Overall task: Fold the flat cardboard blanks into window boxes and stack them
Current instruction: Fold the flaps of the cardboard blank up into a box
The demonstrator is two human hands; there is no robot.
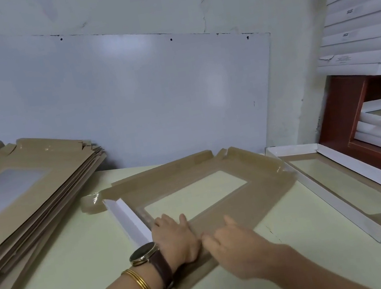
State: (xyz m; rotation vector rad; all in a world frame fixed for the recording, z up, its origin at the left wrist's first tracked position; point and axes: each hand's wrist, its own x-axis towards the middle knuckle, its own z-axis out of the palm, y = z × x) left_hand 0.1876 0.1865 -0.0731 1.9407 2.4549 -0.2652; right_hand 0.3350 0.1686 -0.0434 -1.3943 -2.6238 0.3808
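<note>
A brown cardboard blank (pixel 263 190) with a clear window lies flat on the pale table (pixel 81 252) in the middle of the view. Its left side flap (pixel 127 219) stands folded up and shows a white inner face. My left hand (pixel 175 238) rests flat on the blank's near strip, fingers straight. My right hand (pixel 230 246) presses the same strip just to the right, fingers spread. A folded window box (pixel 361 193) with white walls sits to the right of the blank.
A thick pile of flat brown blanks (pixel 21 199) fills the left of the table. A whiteboard (pixel 125 99) leans on the wall behind. White folded boxes (pixel 361 22) are stacked high at the right, above a red-brown shelf (pixel 346 111).
</note>
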